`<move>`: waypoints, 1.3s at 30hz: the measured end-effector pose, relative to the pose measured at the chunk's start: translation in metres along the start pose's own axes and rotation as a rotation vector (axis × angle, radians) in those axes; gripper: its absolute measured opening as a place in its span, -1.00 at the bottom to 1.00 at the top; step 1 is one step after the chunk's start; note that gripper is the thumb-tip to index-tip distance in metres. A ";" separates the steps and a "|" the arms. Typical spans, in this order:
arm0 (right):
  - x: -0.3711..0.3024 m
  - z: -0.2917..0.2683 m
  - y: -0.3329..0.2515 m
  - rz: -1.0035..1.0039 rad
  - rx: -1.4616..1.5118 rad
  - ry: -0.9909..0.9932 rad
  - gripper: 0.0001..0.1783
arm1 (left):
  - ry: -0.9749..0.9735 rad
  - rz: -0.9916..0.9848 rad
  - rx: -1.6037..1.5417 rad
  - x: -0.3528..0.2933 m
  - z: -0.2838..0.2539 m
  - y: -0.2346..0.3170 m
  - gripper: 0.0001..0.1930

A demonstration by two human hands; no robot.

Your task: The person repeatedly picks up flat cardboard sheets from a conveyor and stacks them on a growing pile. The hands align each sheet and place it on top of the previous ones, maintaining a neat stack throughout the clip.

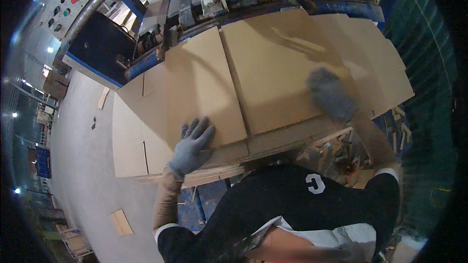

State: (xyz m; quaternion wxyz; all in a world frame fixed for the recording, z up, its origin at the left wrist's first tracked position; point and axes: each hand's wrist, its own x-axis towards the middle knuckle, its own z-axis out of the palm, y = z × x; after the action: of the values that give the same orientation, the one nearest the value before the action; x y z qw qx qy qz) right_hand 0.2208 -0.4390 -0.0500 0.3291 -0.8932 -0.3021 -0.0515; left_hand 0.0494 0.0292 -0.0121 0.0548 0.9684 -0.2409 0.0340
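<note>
Nearest the camera is a black shirt (278, 197), beyond which the left grip (192, 147) lies fingers spread, holding nothing, on the cardboard (204, 85) by the stack (129, 141)'s near edge, the blurred right grip (331, 95)'s hold unclear rightward, seemingly steadying sheets, probably calling next for even pressure.

A factory workshop. Blue machinery (101, 44) and a push-button control panel (69, 1) stand near stacked cardboard sheets (265, 80). Scraps (122, 222) dot the grey floor (83, 165).
</note>
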 end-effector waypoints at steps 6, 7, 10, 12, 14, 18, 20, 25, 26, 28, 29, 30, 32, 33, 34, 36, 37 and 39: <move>0.036 -0.060 0.132 0.574 -0.543 0.202 -0.65 | 0.331 -0.779 -0.430 0.033 0.006 -0.136 -0.54; 0.050 -0.069 0.153 0.425 -0.649 0.126 -0.65 | 0.300 -1.053 -0.524 0.046 0.008 -0.155 -0.55; 0.075 -0.069 0.193 0.167 -0.834 -0.077 -0.69 | 0.522 -0.865 -0.523 0.071 0.023 -0.172 -0.56; 0.075 -0.059 0.200 0.179 -0.884 -0.044 -0.71 | 0.481 -0.949 -0.312 0.078 0.029 -0.165 -0.57; 0.072 -0.047 0.193 0.292 -0.838 0.095 -0.71 | 0.454 -0.977 -0.215 0.084 0.029 -0.156 -0.57; 0.076 -0.045 0.147 0.427 -0.703 0.147 -0.67 | 0.327 -0.968 -0.122 0.096 0.012 -0.146 -0.56; 0.079 -0.053 0.112 0.571 -0.433 0.283 -0.62 | 0.310 -0.922 -0.009 0.096 0.003 -0.134 -0.53; -0.021 -0.061 0.010 0.385 -0.457 0.152 -0.31 | 0.507 -0.357 -0.145 0.052 0.005 -0.042 -0.29; -0.040 -0.062 0.001 0.412 -0.453 0.034 -0.23 | 0.526 -0.106 -0.187 0.041 0.005 -0.024 -0.25; -0.061 -0.059 -0.001 0.206 -0.565 -0.063 -0.13 | 0.346 -0.107 0.018 0.029 0.007 -0.003 -0.21; -0.065 -0.058 0.002 0.096 -0.643 -0.130 -0.09 | 0.250 -0.071 0.125 0.025 0.006 0.002 -0.19; -0.062 -0.057 0.008 0.062 -0.586 -0.113 -0.06 | 0.280 -0.051 0.135 0.024 0.004 0.001 -0.21; -0.044 -0.056 0.022 -0.070 -0.513 -0.057 0.00 | 0.260 -0.058 0.176 0.027 -0.001 -0.009 -0.26; -0.035 -0.057 0.025 -0.091 -0.508 -0.079 -0.02 | 0.341 0.018 0.189 0.031 -0.003 -0.017 -0.28; -0.025 -0.057 0.026 -0.081 -0.490 -0.088 -0.03 | 0.375 0.045 0.203 0.036 -0.004 -0.027 -0.31; -0.003 -0.060 0.022 -0.005 -0.462 -0.122 -0.07 | 0.436 0.054 0.222 0.049 -0.004 -0.043 -0.35; 0.010 -0.061 0.019 0.061 -0.455 -0.147 -0.09 | 0.465 0.035 0.224 0.059 -0.003 -0.052 -0.38; 0.038 -0.065 0.016 0.128 -0.383 -0.144 -0.13 | 0.523 0.017 0.216 0.087 -0.001 -0.074 -0.39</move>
State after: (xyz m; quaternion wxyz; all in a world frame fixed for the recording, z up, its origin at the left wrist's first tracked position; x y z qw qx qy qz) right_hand 0.2677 -0.4696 0.0031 0.1334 -0.9582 -0.2520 -0.0231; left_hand 0.1608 0.0542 -0.0093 0.0112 0.9250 -0.2217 0.3085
